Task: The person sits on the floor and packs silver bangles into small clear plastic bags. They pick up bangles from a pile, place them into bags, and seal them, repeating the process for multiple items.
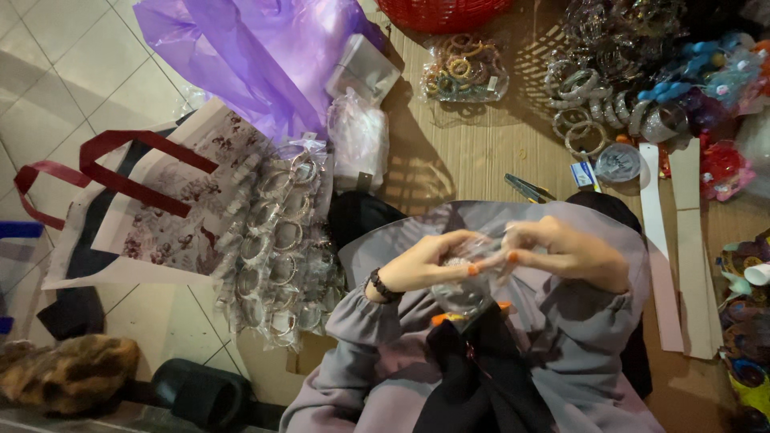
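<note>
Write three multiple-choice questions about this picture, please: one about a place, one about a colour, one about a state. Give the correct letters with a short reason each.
1. Where does the stack of packed bangles lie?
A. Beside and partly on the printed tote bag
B. Inside the red basket
C. On the person's lap

2. What colour is the big plastic bag at the top?
A. Green
B. Purple
C. Yellow

3. What are the two hands doing?
A. Resting flat on the floor
B. Holding scissors
C. Both gripping a small clear packet

Answers:
1. A: the stack lies along the right edge of the tote bag, overlapping it.
2. B: its folds are plainly purple.
3. C: the left hand and right hand meet around the clear packet; the scissors lie apart on the mat.
</note>
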